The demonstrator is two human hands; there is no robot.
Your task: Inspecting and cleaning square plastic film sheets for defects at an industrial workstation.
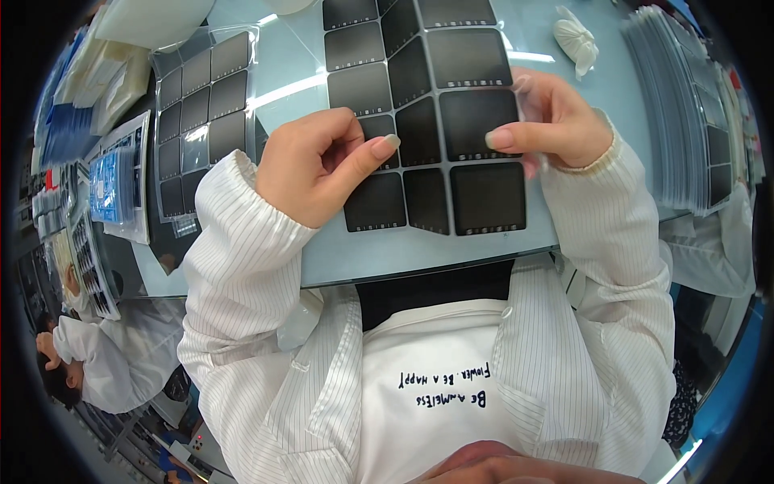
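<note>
A clear sheet of black rectangular panels [482, 198] lies in front of me on the glass-topped table, its middle column slanting as if folded. My right hand [560, 121] grips the sheet's right edge, thumb on top of a panel and fingers underneath, partly visible through the clear margin. Over the left column is my left hand [310, 165], closed, with curled fingers and the thumb reaching across a panel toward the fold. Whatever is between those fingers, if anything, is hidden.
Another sheet of black panels [205, 101] lies at the left. Stacked clear sheets [685, 113] stand at the far right, near a crumpled white bundle [576, 42]. Blue-wrapped packs [111, 185] sit at the left. A person in white [121, 355] is beyond the table's left side.
</note>
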